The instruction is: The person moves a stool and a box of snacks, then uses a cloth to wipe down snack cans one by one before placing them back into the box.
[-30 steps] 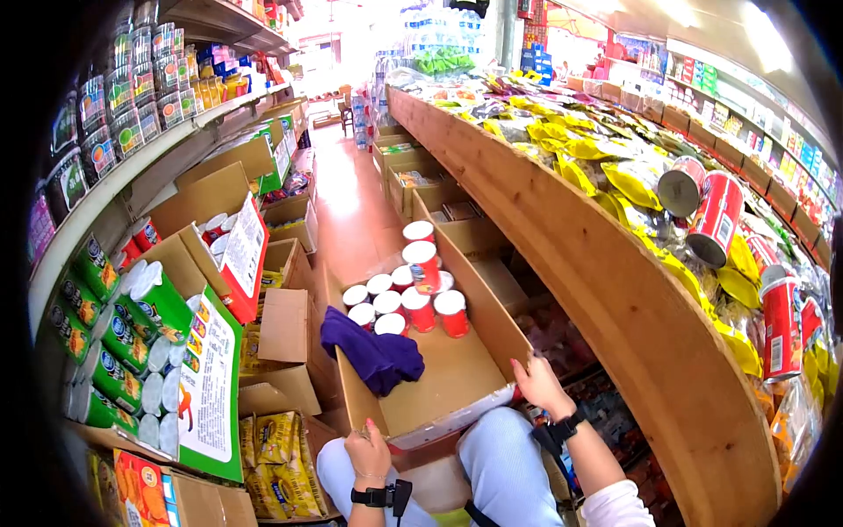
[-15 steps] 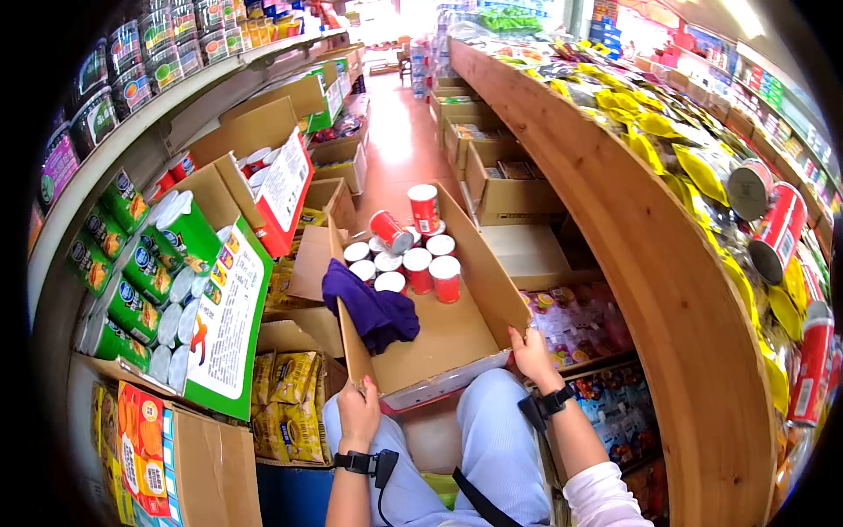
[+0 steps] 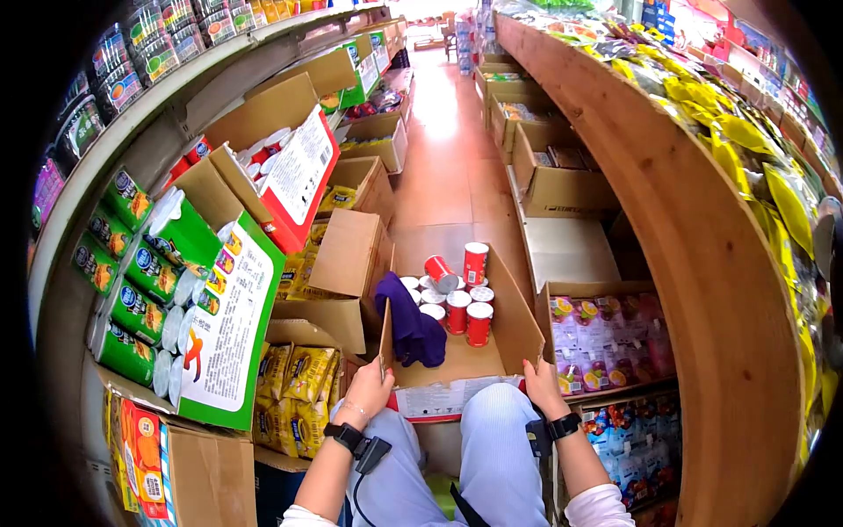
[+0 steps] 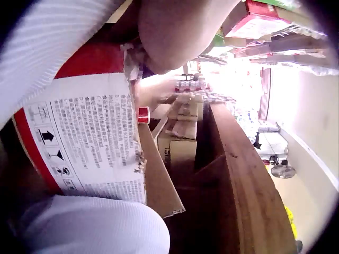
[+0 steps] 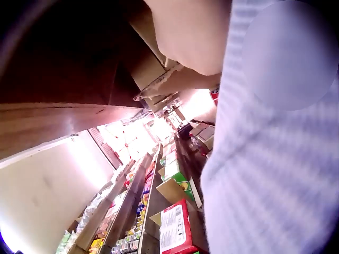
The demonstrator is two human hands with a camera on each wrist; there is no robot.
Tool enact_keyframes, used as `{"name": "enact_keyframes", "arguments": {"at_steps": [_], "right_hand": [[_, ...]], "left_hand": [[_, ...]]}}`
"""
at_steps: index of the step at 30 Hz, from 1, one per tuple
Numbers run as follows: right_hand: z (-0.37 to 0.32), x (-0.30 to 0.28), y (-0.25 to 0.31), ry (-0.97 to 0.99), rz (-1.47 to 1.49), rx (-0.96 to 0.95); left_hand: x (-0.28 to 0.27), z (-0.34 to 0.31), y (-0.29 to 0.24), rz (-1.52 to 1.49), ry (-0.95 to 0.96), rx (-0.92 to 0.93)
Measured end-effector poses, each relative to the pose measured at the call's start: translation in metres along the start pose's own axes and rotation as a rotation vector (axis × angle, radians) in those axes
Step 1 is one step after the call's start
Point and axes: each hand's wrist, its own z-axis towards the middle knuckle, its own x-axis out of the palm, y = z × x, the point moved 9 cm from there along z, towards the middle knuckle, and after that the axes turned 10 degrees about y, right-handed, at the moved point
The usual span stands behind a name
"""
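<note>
An open cardboard box (image 3: 505,351) stands between the person's knees, its near wall white and red. The left hand (image 3: 370,386) grips its near left corner; the right hand (image 3: 546,389) grips the near right corner. Red cans with white lids stand together inside, such as one can (image 3: 479,324). On top of them one can (image 3: 441,273) lies tilted beside an upright can (image 3: 476,263). A purple cloth (image 3: 411,325) hangs over the left wall. The left wrist view shows the box's printed wall (image 4: 90,127) close up, with part of the left hand (image 4: 183,32).
Left, green cans (image 3: 132,307) and a red-edged carton (image 3: 294,176) fill a shelf above yellow packets (image 3: 307,378). A long wooden counter edge (image 3: 702,211) curves along the right, with boxed purple packets (image 3: 606,342) below. The tiled aisle floor (image 3: 443,167) runs ahead.
The box has swung straighter in front of the knees, sitting lower and further right in the head view. The upper red can has tipped over. Both hands have kept their grip on the box.
</note>
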Motion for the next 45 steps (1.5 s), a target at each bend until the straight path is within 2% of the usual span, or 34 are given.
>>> {"name": "enact_keyframes", "arguments": {"at_steps": [1,4,5,8,9,12,13,15,18,19,22,23,24,26,29,33,36,37,41,45], "right_hand": [[-0.002,0.001,0.006,0.018,-0.058,0.05],[0.001,0.031,-0.048,-0.003,0.04,-0.052],[-0.005,0.031,-0.048,-0.05,0.137,-0.103],[-0.021,0.045,-0.071,0.035,0.122,0.058],[-0.023,0.044,-0.072,-0.008,0.184,0.021],[-0.022,0.056,-0.101,0.073,0.169,0.104],[-0.021,0.064,-0.113,0.104,0.262,0.095],[-0.024,0.077,-0.13,0.167,0.443,0.073],[-0.044,0.083,-0.139,0.363,0.581,0.355],[-0.046,0.096,-0.181,0.334,0.665,0.485],[-0.056,0.078,-0.135,0.484,0.922,0.391],[-0.061,0.068,-0.121,0.491,0.938,0.387],[-0.069,0.043,-0.084,0.491,0.882,0.392],[-0.076,0.008,-0.033,0.451,0.824,0.316],[-0.105,-0.05,0.07,0.279,0.542,0.194],[-0.137,-0.063,0.095,0.13,0.278,-0.007],[-0.147,-0.046,0.112,0.072,-0.294,-0.113],[-0.148,-0.04,0.116,0.054,-0.37,-0.113],[-0.143,-0.03,0.12,0.038,-0.464,-0.058],[-0.128,-0.025,0.142,0.278,-0.463,-0.035]], "left_hand": [[0.001,0.005,0.003,0.018,0.033,-0.019],[0.014,0.02,0.009,0.059,0.154,-0.05],[0.021,0.021,0.009,0.058,0.198,-0.073],[0.042,0.025,0.021,0.201,0.338,-0.124],[0.047,0.025,0.025,0.229,0.383,-0.148],[0.032,0.017,0.005,0.195,0.366,-0.138],[0.028,0.018,0.009,0.083,0.221,-0.082],[0.044,0.019,0.021,0.108,0.311,-0.057],[0.076,0.02,0.025,0.116,0.414,0.018],[0.092,0.02,0.022,0.112,0.443,0.049],[0.151,0.013,0.012,0.21,0.555,0.051],[0.163,0.004,-0.004,0.288,0.645,-0.015],[0.179,-0.001,-0.012,0.298,0.608,0.021],[0.229,-0.015,-0.012,0.261,0.662,0.043],[0.29,-0.034,-0.01,0.204,0.68,0.07],[0.336,-0.042,0.005,0.566,0.505,0.056],[0.336,-0.033,0.0,0.568,0.709,0.038],[0.334,-0.032,0.005,0.564,0.717,0.021],[0.345,-0.041,0.02,0.536,0.774,0.017],[0.342,-0.051,0.016,0.545,0.796,0.029]]}}
